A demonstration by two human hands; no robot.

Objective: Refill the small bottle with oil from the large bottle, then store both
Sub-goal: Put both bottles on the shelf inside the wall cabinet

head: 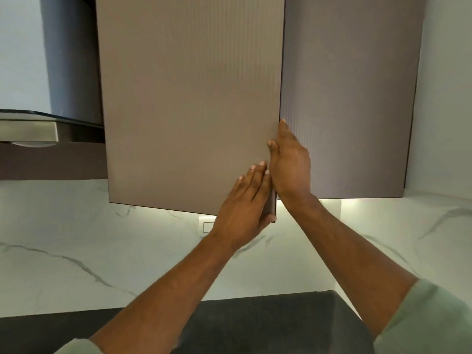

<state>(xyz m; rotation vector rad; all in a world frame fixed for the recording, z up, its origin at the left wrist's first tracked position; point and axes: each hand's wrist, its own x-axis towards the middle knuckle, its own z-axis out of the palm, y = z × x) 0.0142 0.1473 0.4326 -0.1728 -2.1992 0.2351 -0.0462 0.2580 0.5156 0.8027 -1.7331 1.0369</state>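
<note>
Neither bottle is in view. A brown ribbed upper cabinet door [191, 98] stands slightly ajar, its right edge out in front of the neighbouring door [352, 98]. My left hand [245, 208] lies with its fingers flat on the door's front near the lower right corner and its thumb round the edge. Just above it, my right hand [288, 162] pinches the same edge, thumb on the front and fingers behind it. The cabinet's inside is hidden.
A steel and glass range hood [38, 123] hangs to the left of the cabinet. A white marble backsplash [76, 238] with a wall switch [207, 226] runs below it. A dark countertop [242, 323] lies at the bottom.
</note>
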